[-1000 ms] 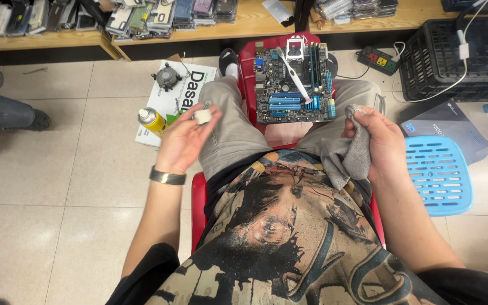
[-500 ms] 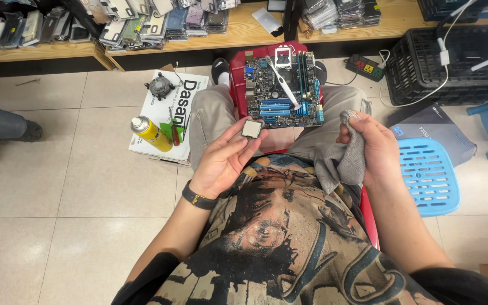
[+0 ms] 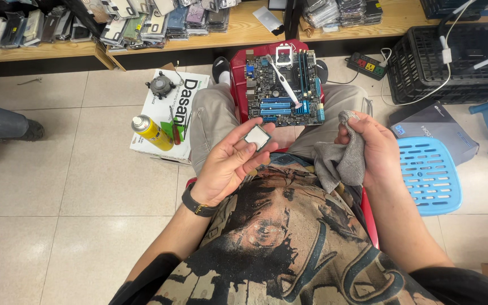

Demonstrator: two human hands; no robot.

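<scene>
My left hand holds a small square silver processor chip by its edges, face up, over my lap. My right hand grips a bunched grey cloth, with one fingertip wrapped in it, a short way right of the chip. Ahead of my knees a blue and black motherboard lies on a red stool, with a white toothbrush resting across it.
On the floor to the left a white box carries a yellow spray can, a screwdriver and a round cooler fan. A blue plastic stool, a dark box, a power strip and a black crate stand right. Wooden shelves run along the back.
My left hand has brought the chip from the left, beside my knee, in to the middle over my lap. The right hand has raised the cloth slightly toward it.
</scene>
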